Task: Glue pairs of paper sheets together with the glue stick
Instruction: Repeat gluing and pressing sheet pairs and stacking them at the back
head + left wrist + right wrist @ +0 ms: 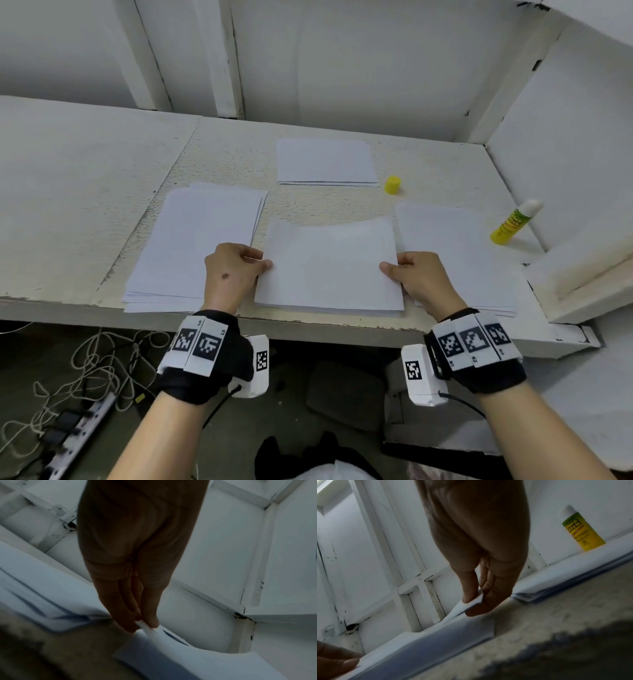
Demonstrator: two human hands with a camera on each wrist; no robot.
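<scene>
Left hand [234,270] and right hand [419,279] each pinching a side edge of top sheet [329,263], thumb over, fingers under; sheet bowed above centre stack at table [85,192] front edge. Likely light, floppy, crease-prone: best held at both edges. Paper stacks close either side. Beyond, open room before far stack [325,161], yellow cap [392,185], uncapped glue stick [513,224] upright at right.

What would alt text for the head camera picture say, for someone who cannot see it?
Two bare hands, the left hand and the right hand, pinch the side edges of a white paper sheet over a worn white table. More paper lies in stacks to the left, right and behind; an uncapped glue stick stands at far right, its yellow cap apart.
</scene>
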